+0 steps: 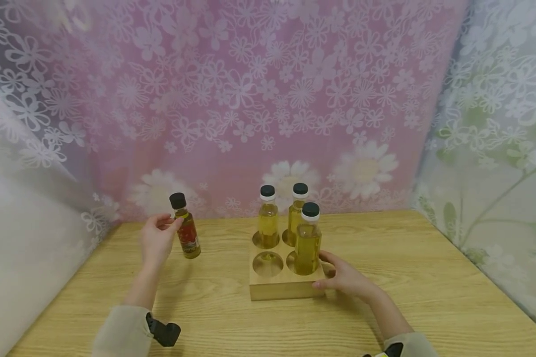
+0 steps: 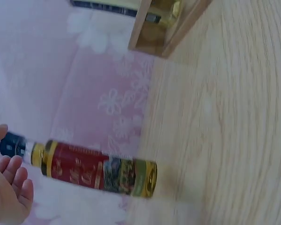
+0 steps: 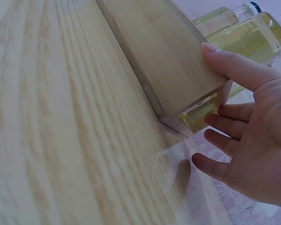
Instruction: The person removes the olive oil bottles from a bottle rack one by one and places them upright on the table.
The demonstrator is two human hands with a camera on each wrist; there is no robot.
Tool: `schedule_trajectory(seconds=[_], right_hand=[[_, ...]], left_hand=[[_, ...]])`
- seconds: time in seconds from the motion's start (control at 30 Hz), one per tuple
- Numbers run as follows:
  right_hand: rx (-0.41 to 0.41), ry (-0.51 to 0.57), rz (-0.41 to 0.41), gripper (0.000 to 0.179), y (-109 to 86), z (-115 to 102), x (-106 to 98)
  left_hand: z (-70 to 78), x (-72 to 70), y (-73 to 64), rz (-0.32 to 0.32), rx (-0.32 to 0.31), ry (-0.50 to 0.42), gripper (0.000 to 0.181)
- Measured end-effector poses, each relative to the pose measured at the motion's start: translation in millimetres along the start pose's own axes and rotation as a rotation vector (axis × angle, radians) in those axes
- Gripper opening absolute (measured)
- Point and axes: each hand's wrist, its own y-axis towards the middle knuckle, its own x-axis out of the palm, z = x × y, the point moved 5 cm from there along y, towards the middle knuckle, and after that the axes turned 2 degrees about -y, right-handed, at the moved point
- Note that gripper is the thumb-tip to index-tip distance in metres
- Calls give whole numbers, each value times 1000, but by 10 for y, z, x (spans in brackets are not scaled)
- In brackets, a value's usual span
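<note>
In the head view my left hand [image 1: 157, 239] is up by the neck of a small dark-capped oil bottle [image 1: 189, 238] with a red label. Thumb and fingers stand apart around the cap's outline in the left wrist view; no firm hold shows. The bottle [image 2: 100, 169] appears upright near its shadow. My right hand [image 1: 348, 280] lies at the right front corner of a wooden bottle rack [image 1: 286, 291]. In the right wrist view its thumb [image 3: 220, 52] rests at the rack's front upper edge, and the loosely spread fingers lie by the rack's open side.
Three clear bottles of yellow oil stand in the rack: back left [image 1: 268, 220], back right [image 1: 296, 218] and front right [image 1: 307, 248]. The front left hole [image 1: 268, 264] holds no bottle. A pink flowered curtain [image 1: 250, 99] hangs behind the wooden table [image 1: 219, 317].
</note>
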Motion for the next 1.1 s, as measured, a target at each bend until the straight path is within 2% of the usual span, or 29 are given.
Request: schedule_trajectory(seconds=[0.07,0.13,0.37,0.5,0.67,0.87,1.1], right_hand=[[-4,0,-3,90,-1,13,7],[-3,0,-4,90,-4,25,14],[-2,20,-2,89,-18,18,8],[-8,21,-3,89,-23,-7,-8],[-8,22,-1,89,-19,-22,-8],[-28,5,-8,88,-1,-11,6],[-11,23,-3,90,-11,-1,10]], left_hand=[[63,83,-39,-12,34,-14,40],[105,190,-71,-55,56,-21,39],[160,631,-155,-299,120,7,49],[162,859,-232,-394,135,12,53],[171,1083,-267,-442,137,-12,56],[237,1259,-302,-512,122,-39,64],[357,1478,-308,-578,135,-13,72]])
